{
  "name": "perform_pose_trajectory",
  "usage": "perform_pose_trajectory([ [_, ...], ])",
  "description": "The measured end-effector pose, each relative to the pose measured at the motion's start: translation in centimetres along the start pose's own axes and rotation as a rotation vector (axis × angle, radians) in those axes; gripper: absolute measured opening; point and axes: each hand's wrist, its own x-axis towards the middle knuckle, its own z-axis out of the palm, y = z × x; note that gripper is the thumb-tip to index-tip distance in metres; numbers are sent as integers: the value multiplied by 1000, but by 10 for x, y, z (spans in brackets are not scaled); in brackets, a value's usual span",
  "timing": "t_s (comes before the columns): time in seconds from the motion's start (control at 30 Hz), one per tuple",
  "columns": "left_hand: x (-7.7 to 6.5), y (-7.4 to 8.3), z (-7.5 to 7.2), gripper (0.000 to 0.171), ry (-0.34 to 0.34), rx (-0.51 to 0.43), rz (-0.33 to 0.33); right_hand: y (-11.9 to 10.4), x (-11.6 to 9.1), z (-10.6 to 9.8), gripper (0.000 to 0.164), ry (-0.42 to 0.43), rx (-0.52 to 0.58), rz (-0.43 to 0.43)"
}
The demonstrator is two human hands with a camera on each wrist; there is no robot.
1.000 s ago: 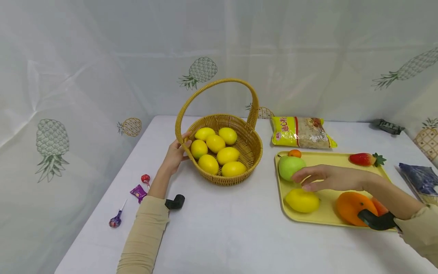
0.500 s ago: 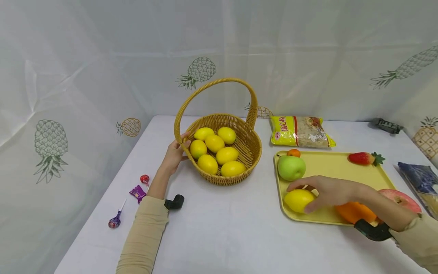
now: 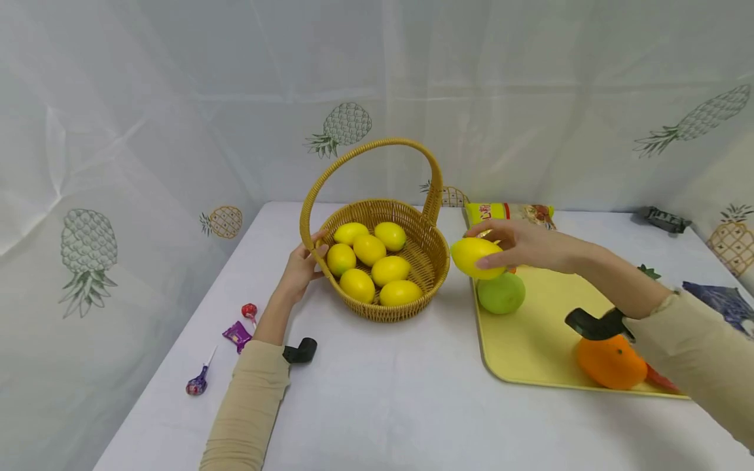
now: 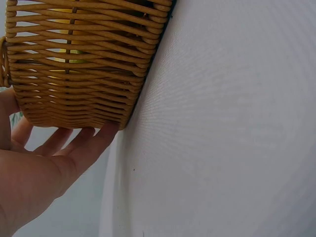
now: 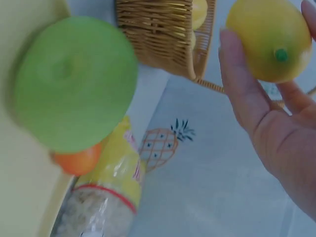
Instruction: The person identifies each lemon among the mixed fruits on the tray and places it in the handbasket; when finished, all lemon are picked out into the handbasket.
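A wicker basket (image 3: 389,316) with a tall arched handle stands on the table, several yellow lemons (image 3: 391,270) inside. At its left side, by the foot of the handle, my left hand (image 3: 298,271) holds it, fingers (image 4: 91,148) against the outer weave and thumb up near the rim. My right hand (image 3: 530,244) pinches another lemon (image 3: 476,257) between thumb and fingers. This lemon hangs in the air just right of the basket rim, its green-tipped end (image 5: 280,55) facing the right wrist camera. Below it a green apple (image 3: 501,294) lies in the yellow tray (image 3: 518,353).
The tray also bears an orange fruit (image 3: 612,362) and a small orange one (image 5: 79,160). Behind lies a food packet (image 3: 487,212), partly covered by my hand. Lollipops (image 3: 197,383) and a purple candy (image 3: 237,335) lie left. A dark packet (image 3: 718,301) lies far right.
My right hand came down onto the lemon in the tray, took hold of it, then lifted it up and left toward the basket. The left hand and basket stayed put.
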Motion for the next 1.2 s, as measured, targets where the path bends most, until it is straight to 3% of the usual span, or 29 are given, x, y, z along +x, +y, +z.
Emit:
perform_pose_trajectory([
  [0.33, -1, -3, 2, 49, -8, 0, 19, -17, 88, 21, 63, 40, -20, 49],
  [0.53, -1, -4, 1, 47, -1, 0, 9, -18, 128, 36, 59, 43, 0, 37],
  [0.67, -1, -2, 0, 46, 1, 4, 4, -18, 141, 43, 59, 54, -20, 43],
  [1.0, -1, 2, 1, 47, 11, 6, -4, -26, 150, 42, 52, 68, -255, 26],
  [1.2, -2, 1, 1, 46, 18, 0, -6, -36, 156, 45, 50, 57, -367, 108],
])
